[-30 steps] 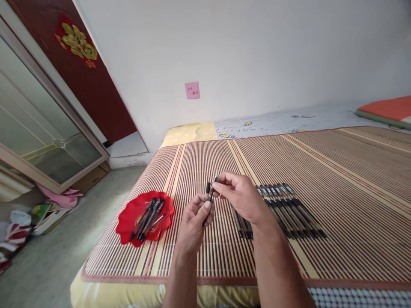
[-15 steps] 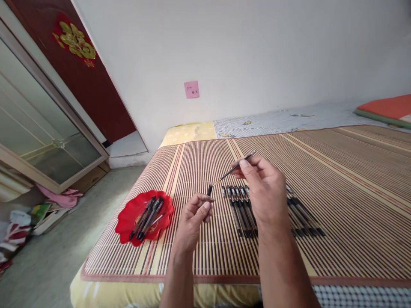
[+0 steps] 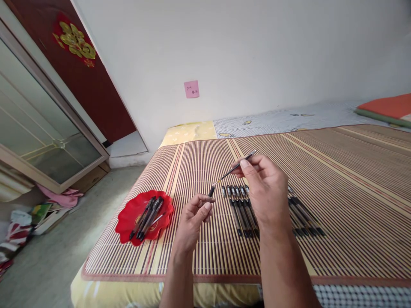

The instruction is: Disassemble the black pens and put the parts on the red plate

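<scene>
Raised over the mat, my left hand [image 3: 197, 216] pinches a short dark pen piece [image 3: 211, 191]; most of it is hidden by the fingers, so I cannot tell whether it is a barrel or a cap. My right hand [image 3: 265, 186] grips a slim dark pen refill [image 3: 233, 169] between thumb and fingers. Its pale, yellowish lower end meets or nearly meets the top of the dark piece, and its other end points up to the right. Behind and below the right hand lies a row of black pens [image 3: 242, 214], partly covered by that hand and forearm.
A red scalloped plate [image 3: 123, 222] at left holds several black pens [image 3: 150, 216] and a thin white stick [image 3: 158, 219]. The striped bamboo mat [image 3: 199, 162] covers the bed. A pink note [image 3: 192, 89] is on the wall; folded orange bedding [image 3: 387, 107] lies far right.
Both hands keep their grips. The right hand and refill have shifted very slightly to the right, and the dark piece in the left hand leans a little more to the right.
</scene>
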Demonstrator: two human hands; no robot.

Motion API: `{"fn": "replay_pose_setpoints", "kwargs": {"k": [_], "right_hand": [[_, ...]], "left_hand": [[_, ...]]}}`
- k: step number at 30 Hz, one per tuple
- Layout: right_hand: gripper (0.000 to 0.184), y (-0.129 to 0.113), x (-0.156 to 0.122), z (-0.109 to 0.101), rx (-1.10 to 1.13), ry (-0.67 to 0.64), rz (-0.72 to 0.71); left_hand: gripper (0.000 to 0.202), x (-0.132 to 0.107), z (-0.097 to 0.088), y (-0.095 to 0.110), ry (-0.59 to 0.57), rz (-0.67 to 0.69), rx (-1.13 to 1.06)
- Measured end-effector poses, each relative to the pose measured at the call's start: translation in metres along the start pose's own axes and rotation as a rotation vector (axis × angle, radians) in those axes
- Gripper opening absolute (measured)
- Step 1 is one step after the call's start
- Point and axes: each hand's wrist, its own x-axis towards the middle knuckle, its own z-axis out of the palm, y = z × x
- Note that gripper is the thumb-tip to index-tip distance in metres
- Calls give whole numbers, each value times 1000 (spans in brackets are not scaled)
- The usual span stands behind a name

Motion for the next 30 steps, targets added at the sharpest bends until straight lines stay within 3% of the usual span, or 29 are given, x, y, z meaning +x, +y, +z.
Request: {"fn": "replay_pose_setpoints", "kwargs": {"k": [9,23,30], "right_hand": [[14,-3,-2,-1,-20,61,-56],[16,-7,-2,-3,-68,-47,-50],[15,-6,-2,-3,-75,-92,-49]], "left_hand": [[17,0,0,2,13,2,36],[20,0,2,2,15,-11,7],[17,-1,2,4,16,4,101]]}}
